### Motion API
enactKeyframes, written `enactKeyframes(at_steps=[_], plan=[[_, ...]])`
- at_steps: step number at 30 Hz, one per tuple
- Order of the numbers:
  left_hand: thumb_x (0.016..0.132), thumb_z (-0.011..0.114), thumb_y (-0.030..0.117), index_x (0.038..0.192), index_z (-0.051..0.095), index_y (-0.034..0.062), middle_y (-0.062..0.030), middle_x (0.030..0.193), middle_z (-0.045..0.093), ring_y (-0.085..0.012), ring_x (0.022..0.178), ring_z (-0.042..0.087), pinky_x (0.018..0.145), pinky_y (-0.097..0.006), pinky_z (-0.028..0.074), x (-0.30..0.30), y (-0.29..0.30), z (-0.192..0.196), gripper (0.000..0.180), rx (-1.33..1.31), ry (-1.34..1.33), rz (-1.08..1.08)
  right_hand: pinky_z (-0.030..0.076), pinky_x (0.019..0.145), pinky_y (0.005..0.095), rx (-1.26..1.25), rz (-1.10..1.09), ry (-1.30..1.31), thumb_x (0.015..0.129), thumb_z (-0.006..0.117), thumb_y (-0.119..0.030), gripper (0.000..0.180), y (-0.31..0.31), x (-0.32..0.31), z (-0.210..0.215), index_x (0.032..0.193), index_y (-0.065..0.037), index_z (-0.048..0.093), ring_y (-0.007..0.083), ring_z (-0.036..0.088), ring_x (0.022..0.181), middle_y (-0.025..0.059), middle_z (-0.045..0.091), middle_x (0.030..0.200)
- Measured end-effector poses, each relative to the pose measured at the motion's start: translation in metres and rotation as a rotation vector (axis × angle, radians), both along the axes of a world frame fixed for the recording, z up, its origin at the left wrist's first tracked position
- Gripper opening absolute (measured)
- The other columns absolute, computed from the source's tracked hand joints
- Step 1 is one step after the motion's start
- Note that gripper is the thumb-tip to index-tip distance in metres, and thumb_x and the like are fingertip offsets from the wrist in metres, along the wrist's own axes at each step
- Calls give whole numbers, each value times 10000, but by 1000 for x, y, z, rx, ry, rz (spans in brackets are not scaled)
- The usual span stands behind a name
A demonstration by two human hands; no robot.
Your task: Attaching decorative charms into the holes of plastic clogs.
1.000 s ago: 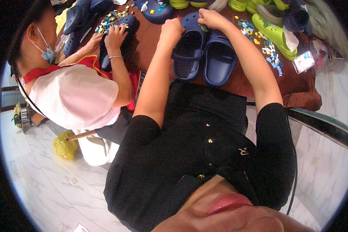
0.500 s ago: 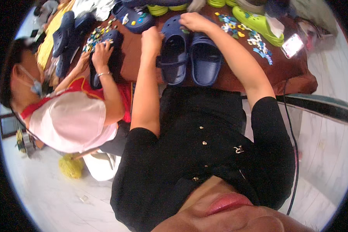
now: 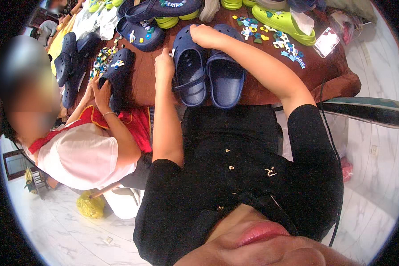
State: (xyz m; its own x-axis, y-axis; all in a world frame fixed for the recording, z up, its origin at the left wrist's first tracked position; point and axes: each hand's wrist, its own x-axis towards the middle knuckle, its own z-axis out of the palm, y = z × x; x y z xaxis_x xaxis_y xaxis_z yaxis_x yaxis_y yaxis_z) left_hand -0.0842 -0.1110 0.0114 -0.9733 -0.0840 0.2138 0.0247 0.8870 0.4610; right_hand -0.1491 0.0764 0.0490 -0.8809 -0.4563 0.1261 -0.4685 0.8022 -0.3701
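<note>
A pair of navy clogs lies in front of me, the left clog (image 3: 191, 94) and the right clog (image 3: 226, 84) side by side with their heels toward me. My right hand (image 3: 204, 35) is closed over the holed toe of the left clog; whatever its fingertips pinch is hidden. Just left of that same clog, my left hand (image 3: 165, 64) is closed, and a small pale bit shows at its fingertips, too small to name. Right of the clogs lie loose colourful shoe charms (image 3: 279, 41).
A brown cloth (image 3: 142, 84) covers the table. At left, a co-worker's hands (image 3: 100, 95) hold a navy clog (image 3: 119, 71) near more charms (image 3: 103, 60). Other navy clogs (image 3: 146, 37) stand behind; a lime clog (image 3: 283, 24) and a phone (image 3: 326, 43) lie at right.
The view has shifted slightly. My right hand stays at the left clog's toe, my left hand beside it. The co-worker's hands have moved from the clog's top toward its near end.
</note>
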Motion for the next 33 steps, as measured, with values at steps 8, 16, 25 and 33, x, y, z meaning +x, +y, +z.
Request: enactKeyframes(at_steps=[8,16,25,33], plan=[[904,432,160,1000,575,11,-284,922,635,-459,923,603,786,-528,476,2,-9,-7,228,-42,-14,28,527,562,427,-253,14,-426,901,496,-200,300,10,1,4,923,98,513,337,657,610,257,618,715],[896,443,140,1012,594,7,-302,935,626,-463,929,600,786,-527,475,1,-1,-6,231,36,13,18,511,544,397,-126,113,233,915,546,-383,459,9,5,-8,867,73,540,293,656,590,237,630,703],[887,455,130,983,598,-3,-296,914,628,-461,912,603,780,-523,476,2,-4,-10,217,57,74,-5,498,530,325,-245,82,-516,868,501,-117,193,20,0,2,931,47,580,187,629,598,113,611,719],[894,450,132,1011,607,18,-298,925,629,-453,924,608,791,-519,478,-1,-6,-14,227,28,18,51,508,587,281,-526,94,-752,819,530,7,271,26,4,13,1081,74,549,163,601,647,104,573,881]])
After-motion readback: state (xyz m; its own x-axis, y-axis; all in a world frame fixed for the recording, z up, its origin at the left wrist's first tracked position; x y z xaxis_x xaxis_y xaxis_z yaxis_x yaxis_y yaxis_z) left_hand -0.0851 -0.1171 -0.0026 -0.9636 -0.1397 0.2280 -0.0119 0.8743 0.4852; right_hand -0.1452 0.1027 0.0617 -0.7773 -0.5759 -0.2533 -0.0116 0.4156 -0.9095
